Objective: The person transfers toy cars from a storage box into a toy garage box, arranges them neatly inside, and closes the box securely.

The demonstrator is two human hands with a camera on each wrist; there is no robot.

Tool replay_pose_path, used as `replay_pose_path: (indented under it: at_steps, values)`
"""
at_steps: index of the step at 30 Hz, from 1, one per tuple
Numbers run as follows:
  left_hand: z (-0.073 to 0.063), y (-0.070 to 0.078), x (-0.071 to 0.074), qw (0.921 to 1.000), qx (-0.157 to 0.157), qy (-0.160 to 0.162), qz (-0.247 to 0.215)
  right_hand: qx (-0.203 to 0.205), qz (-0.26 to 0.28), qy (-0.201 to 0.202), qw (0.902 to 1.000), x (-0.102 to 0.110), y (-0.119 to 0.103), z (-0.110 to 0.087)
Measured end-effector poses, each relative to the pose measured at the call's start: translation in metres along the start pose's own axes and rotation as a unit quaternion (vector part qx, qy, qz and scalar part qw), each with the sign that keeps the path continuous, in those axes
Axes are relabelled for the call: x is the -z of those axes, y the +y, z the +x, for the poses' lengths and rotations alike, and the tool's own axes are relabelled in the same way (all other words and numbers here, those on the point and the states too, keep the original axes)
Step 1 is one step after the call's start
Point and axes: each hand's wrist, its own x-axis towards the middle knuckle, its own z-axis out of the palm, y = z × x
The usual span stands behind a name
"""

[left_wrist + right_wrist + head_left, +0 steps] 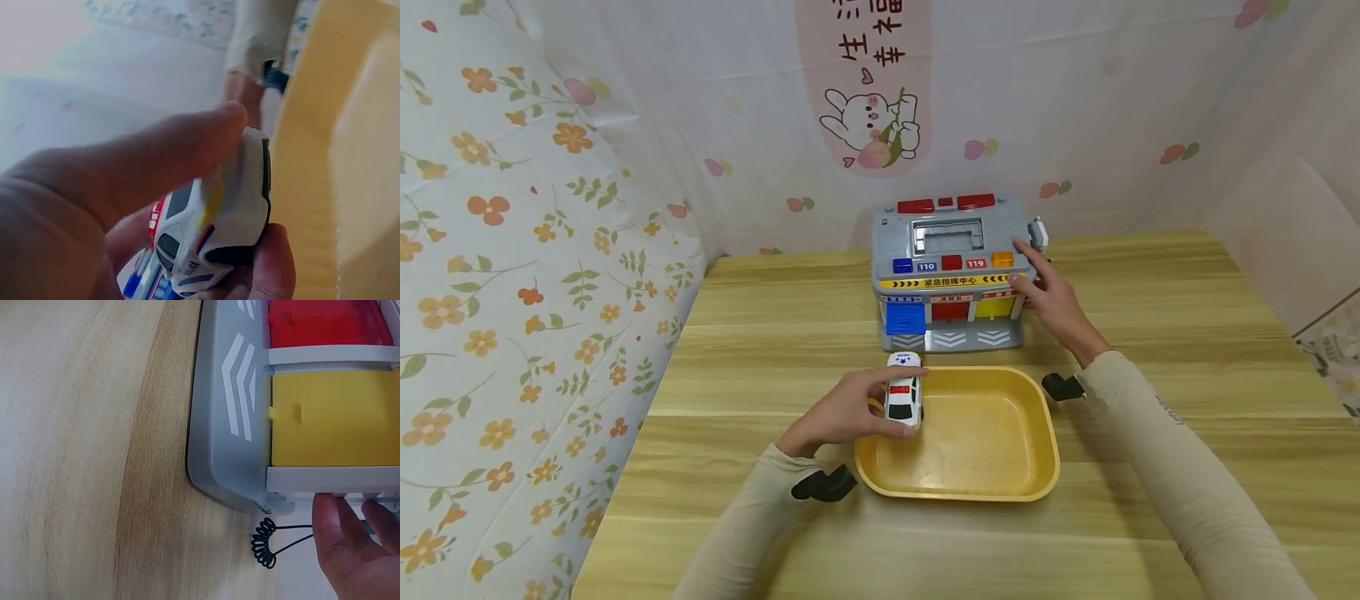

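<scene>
A white toy police car (903,392) with a red roof light is pinched between the thumb and fingers of my left hand (850,407). In the head view it overlaps the left end of the yellow tray (958,492), and the left wrist view shows its side and wheel near a fingertip. My right hand (1056,304) rests against the right side of a grey toy emergency station (891,242), one finger at the roof's edge and the thumb by the front corner. The station's doors are a blue door (906,319), a red door (950,311) and a yellow door (337,419).
The yellow tray lies on the wooden table (760,367), just in front of the station. A black coiled cord (264,544) hangs by the station's right side. Behind stands a white curtain (745,100) with printed flowers and a rabbit.
</scene>
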Motion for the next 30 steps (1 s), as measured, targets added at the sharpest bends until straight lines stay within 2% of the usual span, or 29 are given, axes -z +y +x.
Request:
replay_pose_path:
  at_steps: [4, 8, 13, 19, 24, 27, 30]
  values:
    - [-0.003, -0.007, 0.009, 0.9979, 0.024, 0.016, -0.058, -0.001, 0.001, 0.001, 1.0000, 0.000, 0.000, 0.000]
    - [-0.005, -0.012, 0.014, 0.9945, 0.019, 0.022, -0.100, -0.004, -0.002, 0.005, 1.0000, 0.000, -0.001, -0.001]
    - [-0.007, -0.013, 0.019, 0.9863, 0.020, 0.019, -0.163, -0.005, -0.004, 0.007, 1.0000, 0.000, -0.001, -0.001]
    - [-0.008, -0.014, 0.023, 0.9832, 0.044, 0.043, -0.172, -0.003, 0.000, 0.002, 1.0000, 0.000, 0.001, 0.001]
    - [-0.005, -0.021, 0.027, 0.9766, 0.052, 0.096, -0.186, -0.006, 0.003, -0.001, 1.0000, -0.001, 0.003, 0.001]
    - [-0.001, -0.027, 0.032, 0.9740, 0.055, 0.126, -0.180, -0.008, 0.006, 0.000, 1.0000, -0.001, 0.001, 0.000]
    - [0.007, -0.033, 0.038, 0.9754, 0.050, 0.135, -0.167, -0.008, 0.005, 0.004, 0.9999, -0.001, -0.002, -0.001]
